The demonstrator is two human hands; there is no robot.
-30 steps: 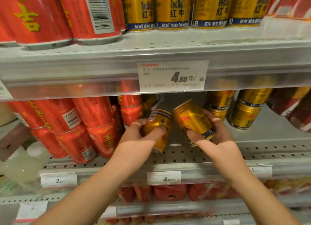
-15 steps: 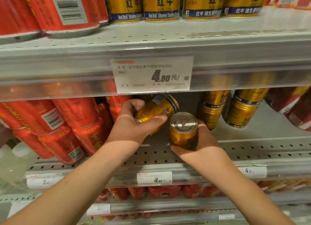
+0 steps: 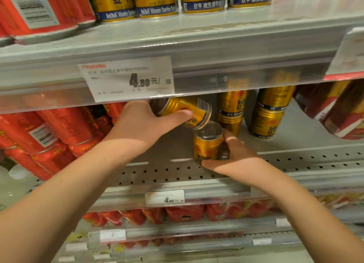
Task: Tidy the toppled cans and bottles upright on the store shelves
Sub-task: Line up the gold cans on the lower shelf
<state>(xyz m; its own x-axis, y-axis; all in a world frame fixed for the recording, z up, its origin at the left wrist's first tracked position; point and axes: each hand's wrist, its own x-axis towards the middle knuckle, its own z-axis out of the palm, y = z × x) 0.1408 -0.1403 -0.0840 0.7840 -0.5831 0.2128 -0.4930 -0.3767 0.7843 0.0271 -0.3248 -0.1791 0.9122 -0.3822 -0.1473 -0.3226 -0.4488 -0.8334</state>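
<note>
My left hand [image 3: 141,123] grips a gold energy-drink can [image 3: 189,111] lying tilted on its side, lifted just under the upper shelf's edge. Right below it, my right hand [image 3: 234,156] holds a second gold can [image 3: 207,144] upright on the perforated grey middle shelf [image 3: 295,160], silver top facing up. The tilted can's lower end nearly touches the upright can's top. Behind them stand two stacks of gold cans [image 3: 232,113] [image 3: 269,115], two high each.
Red cans [image 3: 59,133] lie piled at the left of the middle shelf. Red multipacks [image 3: 338,109] lean at the right. The upper shelf carries upright gold cans [image 3: 157,1] and red cans [image 3: 39,11]. A 4.80 price tag [image 3: 130,79] hangs above my left hand.
My right hand turned its can from tilted to upright and set it on the shelf. My left hand raised its can and tipped it sideways, further back under the upper shelf.
</note>
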